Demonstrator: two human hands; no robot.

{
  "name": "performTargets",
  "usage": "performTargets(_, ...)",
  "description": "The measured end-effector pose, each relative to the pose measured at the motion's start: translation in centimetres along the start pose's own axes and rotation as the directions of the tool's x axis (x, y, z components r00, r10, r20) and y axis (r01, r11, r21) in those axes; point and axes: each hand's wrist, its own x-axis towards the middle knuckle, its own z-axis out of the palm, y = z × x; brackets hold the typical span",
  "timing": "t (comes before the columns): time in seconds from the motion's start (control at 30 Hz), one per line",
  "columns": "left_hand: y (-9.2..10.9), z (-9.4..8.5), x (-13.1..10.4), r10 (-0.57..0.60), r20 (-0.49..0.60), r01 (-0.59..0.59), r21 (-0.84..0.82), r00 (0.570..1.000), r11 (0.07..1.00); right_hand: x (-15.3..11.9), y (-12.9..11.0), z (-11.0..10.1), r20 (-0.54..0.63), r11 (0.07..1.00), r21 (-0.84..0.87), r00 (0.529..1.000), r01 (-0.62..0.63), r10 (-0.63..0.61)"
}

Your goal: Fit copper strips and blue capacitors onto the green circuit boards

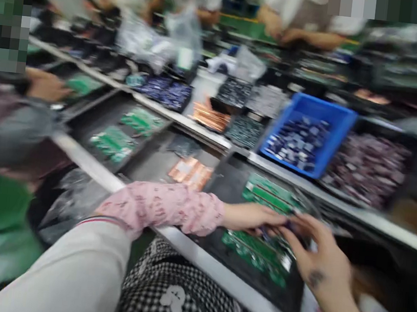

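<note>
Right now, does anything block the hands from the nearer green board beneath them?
Nothing visible does: the left hand and right hand are at the far edge of the green board; blur hides any contact.

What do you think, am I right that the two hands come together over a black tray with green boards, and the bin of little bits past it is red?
Not quite: the head view shows that the bin is blue, not red. The left hand and right hand do come together over the black tray with green boards.
</note>
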Motion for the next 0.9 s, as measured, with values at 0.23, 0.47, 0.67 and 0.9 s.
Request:
performTargets(0.23, 0.5, -0.5, 0.8, -0.024, 0.034, 0.027, -0.089, 0.999, 0.996, -0.3, 0.2, -0.8, 0.001, 0.998, 0.041, 0.999, -0.053, 0.053)
performTargets(0.47, 0.5, 0.0, 0.2, -0.018, 0.059, 0.016, 0.033, 0.998, 0.999, -0.5, -0.1, -1.9, 0.054, 0.999, -0.031, 0.998, 0.014, -0.012)
performTargets(0.67, 1.3, 0.7, 0.2, -0.248, -0.009, 0.248, -0.005, 0.969, 0.969, 0.8, 5.6, -3.9, 0.013, 0.959, -0.278, 0.998, 0.061, -0.059)
performTargets(0.9, 1.0, 0.5, 0.1, -0.224, 0.015, 0.225, -0.034, 0.974, 0.974, 2.0, 6.5, -2.7, 0.251, 0.888, -0.437, 0.968, 0.141, -0.031)
